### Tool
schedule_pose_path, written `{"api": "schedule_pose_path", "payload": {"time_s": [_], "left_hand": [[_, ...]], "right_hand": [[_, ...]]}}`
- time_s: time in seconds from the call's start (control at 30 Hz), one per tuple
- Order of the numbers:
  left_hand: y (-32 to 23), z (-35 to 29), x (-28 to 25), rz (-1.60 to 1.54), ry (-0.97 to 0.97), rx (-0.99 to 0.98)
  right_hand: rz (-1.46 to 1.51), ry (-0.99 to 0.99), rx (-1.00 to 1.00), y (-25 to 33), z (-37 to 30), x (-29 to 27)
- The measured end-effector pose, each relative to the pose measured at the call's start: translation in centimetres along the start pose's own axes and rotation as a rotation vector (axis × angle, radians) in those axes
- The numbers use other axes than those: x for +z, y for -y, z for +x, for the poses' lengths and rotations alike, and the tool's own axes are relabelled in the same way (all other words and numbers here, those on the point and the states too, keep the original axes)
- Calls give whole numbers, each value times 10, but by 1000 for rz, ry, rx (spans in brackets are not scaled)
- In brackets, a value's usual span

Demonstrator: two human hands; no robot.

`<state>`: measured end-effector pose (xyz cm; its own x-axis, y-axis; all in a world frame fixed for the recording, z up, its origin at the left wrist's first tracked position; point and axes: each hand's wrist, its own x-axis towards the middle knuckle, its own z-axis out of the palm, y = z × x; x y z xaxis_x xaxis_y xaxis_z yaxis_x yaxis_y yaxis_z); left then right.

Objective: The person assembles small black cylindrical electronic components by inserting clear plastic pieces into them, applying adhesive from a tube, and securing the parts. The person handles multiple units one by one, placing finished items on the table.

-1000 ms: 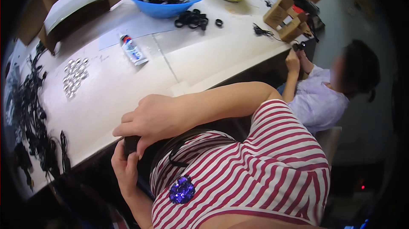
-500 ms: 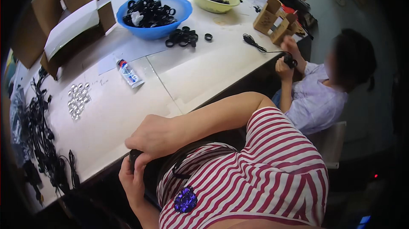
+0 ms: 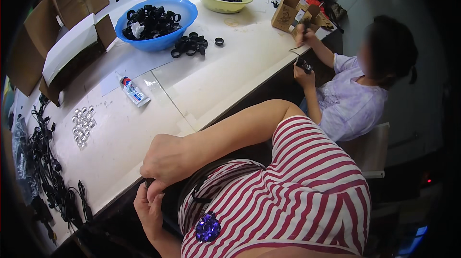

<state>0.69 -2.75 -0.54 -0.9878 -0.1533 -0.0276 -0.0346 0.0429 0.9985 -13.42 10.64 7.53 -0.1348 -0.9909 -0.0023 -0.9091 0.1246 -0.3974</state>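
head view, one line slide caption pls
Left grip and right grip meet at a small dark part beside a table bearing a tube and a blue bowl of black rings.

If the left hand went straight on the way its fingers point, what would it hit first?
Most likely the small dark piece at the fingertips of the left hand, then the right hand just beyond. The hands overlap here, so depth is unclear.
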Motion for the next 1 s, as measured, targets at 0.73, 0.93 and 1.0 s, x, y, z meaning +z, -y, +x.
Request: {"api": "schedule_pose_path", "payload": {"time_s": [0.73,0.93,1.0], "left_hand": [[-11,-10,1,145,-6,50],[-24,-1,13,265,-47,3],[-13,-4,16,299,-117,35]], "right_hand": [[182,162,245,18,1,-7],[98,131,150,-2,-11,-3],[152,48,132,-5,-13,-4]]}}
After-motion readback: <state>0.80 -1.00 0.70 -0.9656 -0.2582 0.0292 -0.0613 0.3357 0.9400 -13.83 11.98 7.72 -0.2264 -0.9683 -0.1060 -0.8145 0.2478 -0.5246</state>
